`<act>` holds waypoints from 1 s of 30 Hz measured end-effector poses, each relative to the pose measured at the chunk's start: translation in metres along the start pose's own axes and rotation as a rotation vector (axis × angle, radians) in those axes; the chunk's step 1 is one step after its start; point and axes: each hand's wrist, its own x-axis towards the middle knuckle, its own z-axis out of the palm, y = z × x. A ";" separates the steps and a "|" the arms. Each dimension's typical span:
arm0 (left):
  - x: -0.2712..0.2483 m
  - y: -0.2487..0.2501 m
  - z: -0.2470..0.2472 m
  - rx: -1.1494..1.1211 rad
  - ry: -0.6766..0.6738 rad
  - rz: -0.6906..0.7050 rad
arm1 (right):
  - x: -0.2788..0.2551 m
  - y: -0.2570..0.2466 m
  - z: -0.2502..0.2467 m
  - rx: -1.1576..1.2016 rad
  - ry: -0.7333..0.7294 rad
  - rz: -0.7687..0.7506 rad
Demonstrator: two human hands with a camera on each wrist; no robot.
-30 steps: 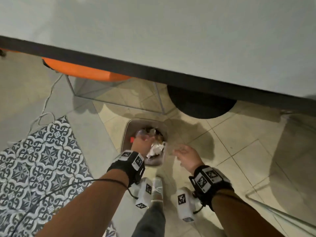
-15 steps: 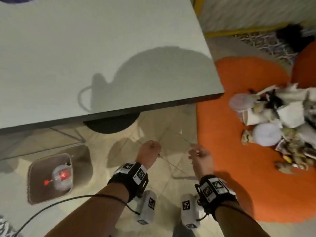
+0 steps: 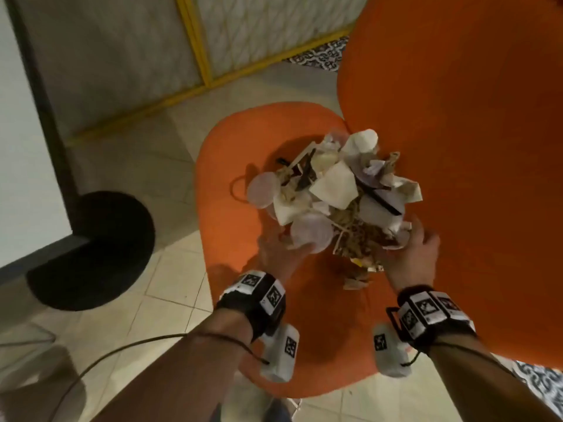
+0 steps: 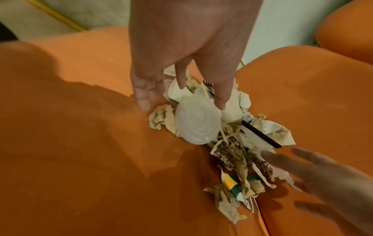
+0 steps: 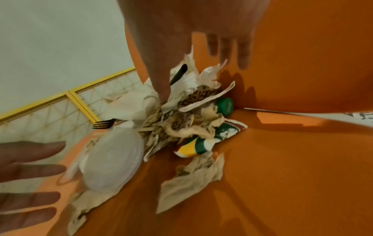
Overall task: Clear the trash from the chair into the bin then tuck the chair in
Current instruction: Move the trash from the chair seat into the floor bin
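On the chair [image 3: 231, 153], trash [image 3: 332, 196] shows no legible writing.

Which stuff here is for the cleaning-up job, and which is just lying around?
For the job: trash pile, orange chair, left hand, right hand.

Just lying around: table, black round base, cable, yellow frame.

A heap of trash [image 3: 332, 202] lies on the chair seat [image 3: 231, 166], between the left hand [image 3: 281, 251] and the right hand [image 3: 416, 254]. The chair back [image 3: 472, 117] rises beyond the right hand; a table edge [image 3: 42, 117] lies well left of the left hand.
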 end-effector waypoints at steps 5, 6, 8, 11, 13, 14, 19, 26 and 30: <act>0.029 0.027 0.025 0.051 0.102 -0.195 | 0.020 0.009 0.016 0.307 -0.154 0.417; 0.032 0.030 0.030 0.076 0.125 -0.226 | 0.023 0.008 0.021 0.386 -0.181 0.501; 0.039 0.029 0.039 0.155 0.160 -0.244 | 0.032 0.005 0.029 0.463 -0.205 0.596; 0.045 0.026 0.047 0.118 0.110 -0.209 | 0.037 0.000 0.036 0.435 -0.234 0.611; 0.045 0.024 0.052 -0.041 0.002 -0.228 | 0.036 0.001 0.040 0.455 -0.212 0.586; 0.044 0.023 0.055 -0.063 -0.028 -0.227 | 0.034 0.002 0.042 0.481 -0.199 0.575; 0.040 0.022 0.063 0.093 -0.082 -0.125 | 0.021 0.002 0.051 0.583 -0.145 0.529; 0.028 0.024 0.054 0.226 -0.186 -0.015 | 0.017 -0.007 0.062 0.569 -0.129 0.554; 0.021 0.021 0.039 0.232 -0.167 0.021 | 0.017 -0.007 0.060 0.597 -0.113 0.556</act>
